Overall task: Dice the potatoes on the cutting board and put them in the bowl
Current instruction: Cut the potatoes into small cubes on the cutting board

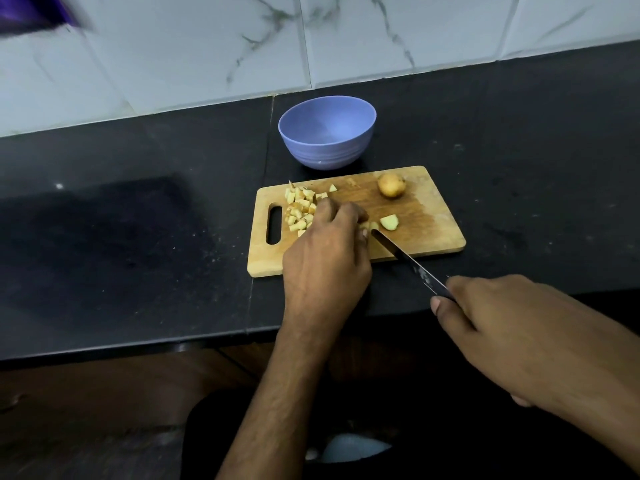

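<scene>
Board (433, 233) as landmark; bowl (327, 131) just beyond its far edge, nothing visible in it; pile of dice (299, 209) at the board's handle-slot end; whole potato (391, 185) near the far right of the board, untouched; cut chunk (389, 222) at mid-board, apart from the rest.

Left hand (325, 258) lies over mid-board, fingers curled down onto a small piece by the blade; what exactly is pinned sits mostly under the knuckles, cannot tell its shape. Right hand (502, 327) off the board's near right corner, wrapped round the handle of the knife (408, 259); tip on the board just beside the left fingertips.

Judged step: dicing the remnant; task roughly part-way, one potato and the chunk left, nothing moved to the bowl.

To do it well: keep left fingertips tucked behind the knuckles, thumb clear; blade very near them; short, straight cuts, tip kept on the board; push finished dice toward the pile so the cutting spot stays free.
</scene>
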Demonstrator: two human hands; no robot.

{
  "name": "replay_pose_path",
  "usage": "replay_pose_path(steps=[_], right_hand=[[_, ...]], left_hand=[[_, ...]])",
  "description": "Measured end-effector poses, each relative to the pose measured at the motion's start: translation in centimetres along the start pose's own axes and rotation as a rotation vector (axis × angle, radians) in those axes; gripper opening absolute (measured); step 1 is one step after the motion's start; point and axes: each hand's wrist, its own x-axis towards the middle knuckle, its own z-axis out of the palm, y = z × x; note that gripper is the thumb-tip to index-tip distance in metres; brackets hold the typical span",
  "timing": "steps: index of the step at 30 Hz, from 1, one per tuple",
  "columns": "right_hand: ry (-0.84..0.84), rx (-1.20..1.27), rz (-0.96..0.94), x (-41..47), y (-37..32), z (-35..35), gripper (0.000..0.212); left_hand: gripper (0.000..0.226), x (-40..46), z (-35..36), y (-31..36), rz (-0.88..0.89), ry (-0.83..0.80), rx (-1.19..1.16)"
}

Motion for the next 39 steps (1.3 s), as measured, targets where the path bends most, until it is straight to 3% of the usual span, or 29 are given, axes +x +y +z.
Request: replay_pose_path(steps=[3,7,13,28,39], right_hand=[[-0.012,0.005,-0.007,0.5,-0.2,0.1,0.037],[-0.030,0.008,-0.017,1.1,-0.1,0.4,0.035],[-0.028,0.008,-0.027,1.3,0.0,0.4,0.032],[0.077,0.060,-0.042,1.2,-0.6,1.4,0.037],[0.083,0.020,-0.105,1.8,-1.5,1.7,0.036]], left_hand=[[0.017,0.1,0.1,-0.2,-0.021,0.021,-0.019],[0.026,-0.4,-0.2,-0.4,-0.034,0.028,-0.099],[0.040,-0.5,0.0,0.3,0.009,-0.006,0.097],[0.016,-0.9,-0.2,-0.8,-0.067,0.082,-0.228],[0.015,-0.9,0.0,-1.1,-0.152,0.118,-0.327]])
